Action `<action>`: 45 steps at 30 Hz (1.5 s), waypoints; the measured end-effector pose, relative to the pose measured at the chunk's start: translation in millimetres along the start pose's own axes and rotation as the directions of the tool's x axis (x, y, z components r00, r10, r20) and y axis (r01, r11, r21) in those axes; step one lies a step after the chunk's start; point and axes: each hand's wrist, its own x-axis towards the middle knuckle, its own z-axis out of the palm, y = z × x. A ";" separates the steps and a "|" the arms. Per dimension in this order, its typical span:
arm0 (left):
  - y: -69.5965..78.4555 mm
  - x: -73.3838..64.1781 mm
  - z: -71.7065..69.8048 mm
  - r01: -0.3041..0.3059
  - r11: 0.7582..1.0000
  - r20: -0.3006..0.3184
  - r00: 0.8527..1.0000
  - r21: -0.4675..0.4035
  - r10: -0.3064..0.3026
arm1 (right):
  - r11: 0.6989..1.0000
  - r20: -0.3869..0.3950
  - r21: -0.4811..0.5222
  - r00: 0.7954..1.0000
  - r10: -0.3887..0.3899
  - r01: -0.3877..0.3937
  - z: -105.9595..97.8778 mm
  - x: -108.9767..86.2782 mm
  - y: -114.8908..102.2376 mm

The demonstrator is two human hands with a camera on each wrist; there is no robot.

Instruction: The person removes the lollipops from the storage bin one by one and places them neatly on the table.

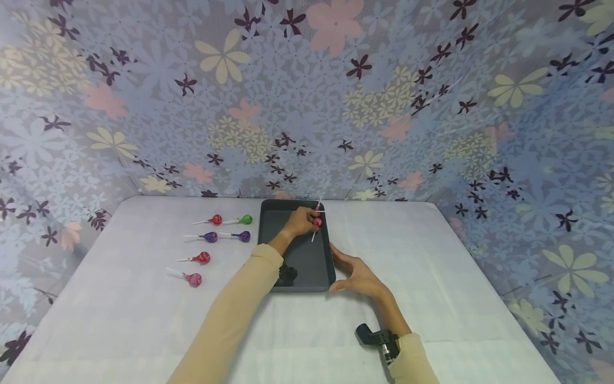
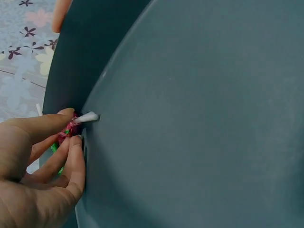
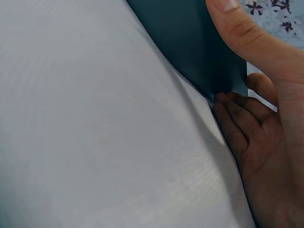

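Lollipop [image 1: 317,222] in reddish-pink wrapping, pinched between thumb and fingers of the left grip [image 1: 302,220], inside the dark tray [image 1: 309,265], close against its right wall toward the far corner. Seems to be at the placing step, with a second lollipop [image 1: 317,207] just beyond, at that same corner. Right grip [image 1: 357,274] spread around the outside of the tray's near right corner, fingers and thumb touching without closing on anything, probably to steady it. Next, calls for settling the white stick [image 2: 88,117], then loosening the pinch without nudging the neighbour; after that, likely reaching left over the desk [image 1: 144,325] to the six lying in loose rows: red lollipop [image 1: 217,220] beside green lollipop [image 1: 246,219], two purple lollipops [image 1: 211,237], another red one [image 1: 204,257], and pink lollipop [image 1: 194,279] nearest. Hard to make out how many lie in the far corner, behind the fingers; impossible to tell whose wrapper shows as green scraps [image 2: 54,147] in the left wrist view. Part of the tray floor hidden under the left forearm, and the tray cut off in both wrist views.
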 end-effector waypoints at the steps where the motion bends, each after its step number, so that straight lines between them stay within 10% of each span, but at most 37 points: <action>1: -0.3 0.5 0.2 0.007 1.000 0.001 1.000 0.016 -0.007 | 1.000 0.001 -0.001 1.000 -0.001 0.001 0.1 0.4 0.4; 24: 1.2 -3.4 0.7 0.005 0.997 -0.016 1.000 0.074 -0.004 | 1.000 0.006 0.024 1.000 -0.008 0.008 0.2 2.4 0.4; 45: 14.4 -17.8 -20.8 -0.123 0.985 0.047 0.992 0.120 0.118 | 0.999 0.015 0.037 0.999 -0.034 0.034 -0.5 1.4 0.9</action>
